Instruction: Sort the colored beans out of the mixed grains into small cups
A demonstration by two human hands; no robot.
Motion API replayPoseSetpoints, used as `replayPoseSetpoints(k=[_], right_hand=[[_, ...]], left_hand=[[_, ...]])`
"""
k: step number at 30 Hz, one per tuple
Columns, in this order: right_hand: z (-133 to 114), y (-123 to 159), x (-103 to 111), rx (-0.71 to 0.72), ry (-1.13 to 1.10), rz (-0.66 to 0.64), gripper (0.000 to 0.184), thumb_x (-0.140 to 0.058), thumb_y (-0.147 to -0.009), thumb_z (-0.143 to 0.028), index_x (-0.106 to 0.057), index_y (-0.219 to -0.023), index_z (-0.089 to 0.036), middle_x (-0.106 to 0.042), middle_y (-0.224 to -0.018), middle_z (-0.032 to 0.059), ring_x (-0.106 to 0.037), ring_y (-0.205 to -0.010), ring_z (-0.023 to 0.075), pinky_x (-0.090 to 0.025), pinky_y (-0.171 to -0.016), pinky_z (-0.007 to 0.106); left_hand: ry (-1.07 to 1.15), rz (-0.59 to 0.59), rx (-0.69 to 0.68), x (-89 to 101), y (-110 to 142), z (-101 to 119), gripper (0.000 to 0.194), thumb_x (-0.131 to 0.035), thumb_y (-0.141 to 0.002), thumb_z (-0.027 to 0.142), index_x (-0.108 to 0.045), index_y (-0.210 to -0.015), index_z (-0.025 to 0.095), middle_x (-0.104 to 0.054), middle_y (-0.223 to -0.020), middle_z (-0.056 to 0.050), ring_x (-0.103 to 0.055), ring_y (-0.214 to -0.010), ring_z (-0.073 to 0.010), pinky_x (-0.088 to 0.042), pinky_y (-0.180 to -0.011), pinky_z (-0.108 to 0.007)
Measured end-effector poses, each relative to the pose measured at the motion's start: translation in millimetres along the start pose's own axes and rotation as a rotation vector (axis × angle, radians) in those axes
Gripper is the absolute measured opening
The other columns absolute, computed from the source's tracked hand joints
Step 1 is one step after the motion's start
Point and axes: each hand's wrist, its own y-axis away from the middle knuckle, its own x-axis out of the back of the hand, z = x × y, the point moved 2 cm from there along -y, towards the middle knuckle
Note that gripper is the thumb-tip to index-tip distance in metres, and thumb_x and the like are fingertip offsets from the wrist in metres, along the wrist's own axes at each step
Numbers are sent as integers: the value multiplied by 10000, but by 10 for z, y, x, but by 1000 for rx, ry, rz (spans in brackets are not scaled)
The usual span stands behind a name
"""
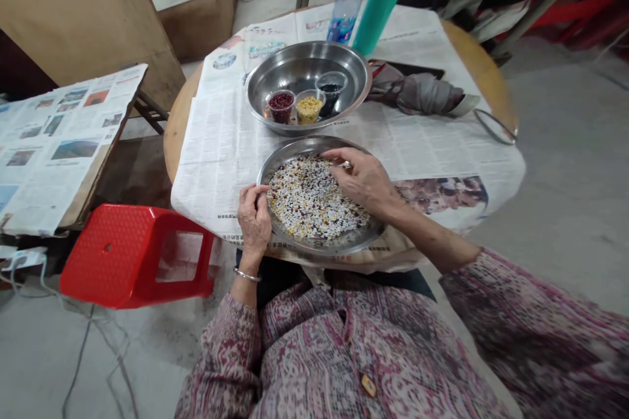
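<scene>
While apart, 2 hands (254,219) (363,180) at mixed grains (314,200)

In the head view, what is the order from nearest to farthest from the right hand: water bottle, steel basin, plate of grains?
1. Plate of grains: under the right hand.
2. Steel basin: just beyond the plate.
3. Water bottle: at the table's far edge.

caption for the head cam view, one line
Left hand on a steel plate's rim, right hand over mixed grains

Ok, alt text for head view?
The left hand rests on the rim of a steel plate of mixed white, yellow and dark grains; the right hand touches them. The plate sits on a newspaper-covered table before a steel bowl holding three small cups.
</scene>
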Motion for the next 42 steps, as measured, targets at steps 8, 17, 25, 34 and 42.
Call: replayPoseSetpoints(k=[8,17,25,34,42], right_hand=[[-75,171,-295,259,125,-143,359,-499,-831,-142,-721,-1109,-188,-689,-1208,126,-587,-1178,299,-456,-1072,542],[-578,409,-508,181,-311,-340,304,-494,-856,-135,-673,-1088,-214,-728,-1061,69,-661,-986,200,-525,-944,418],[-544,185,-760,-42,-527,-304,320,-528,-762,-153,-613,-1067,-199,-700,-1046,67,-653,-985,199,-528,-951,421],[-148,-48,-368,-265,-482,-129,401,-603,-743,-215,-620,-1142,-182,-710,-1036,96,-686,-904,232,-579,-852,453],[10,-180,-132,-32,-32,-16,344,-560,-834,-253,-672,-1156,-211,-706,-1065,96,-638,-968,267,-525,-931,495]], left_hand=[[-6,-8,-1,10,-1,0,198,-489,-963,149,-677,-962,211,-635,-1035,-54,-600,-1080,-192,-463,-1013,-337],[-43,-24,20,12,1,11,199,-476,-979,178,-672,-971,213,-648,-1051,-53,-599,-1098,-194,-467,-1027,-343],[-9,-17,19,8,-4,31,202,-477,-968,162,-675,-960,204,-643,-1034,-59,-604,-1064,-198,-470,-998,-335],[-13,-14,8,6,11,33,196,-478,-968,154,-665,-971,213,-642,-1051,-54,-602,-1050,-186,-477,-992,-327],[-20,-6,5,-1,3,-5,200,-483,-963,165,-675,-962,221,-639,-1042,-53,-603,-1068,-191,-472,-1009,-334]])
